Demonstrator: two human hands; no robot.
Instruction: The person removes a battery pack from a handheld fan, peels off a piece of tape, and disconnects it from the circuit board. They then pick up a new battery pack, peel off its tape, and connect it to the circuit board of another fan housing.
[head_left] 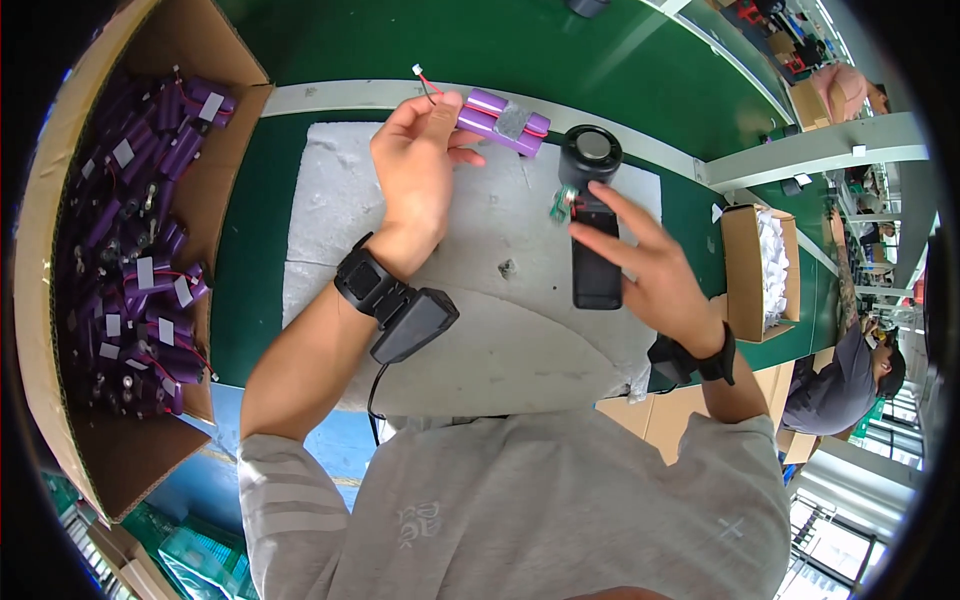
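My left hand (420, 165) is closed on one end of a purple battery pack (485, 120), above the far part of the pale foam mat (470, 280). The pack has a grey patch and red wire along it. A thin red and black lead with a small white connector (417, 70) sticks up past my fingers. My right hand (665, 275) has two fingers stretched apart over a black device (597, 270) with a round head and a flat handle. Beside those fingertips sits a small green circuit board (561, 207) with red wire. Whether the fingers touch it, I cannot tell.
At the left stands a deep cardboard box (235, 240) holding many purple battery packs. A smaller cardboard box (742, 270) with white pieces stands at the right. A pale rail (340, 95) crosses the green bench behind the mat. Other people (840, 385) sit farther right.
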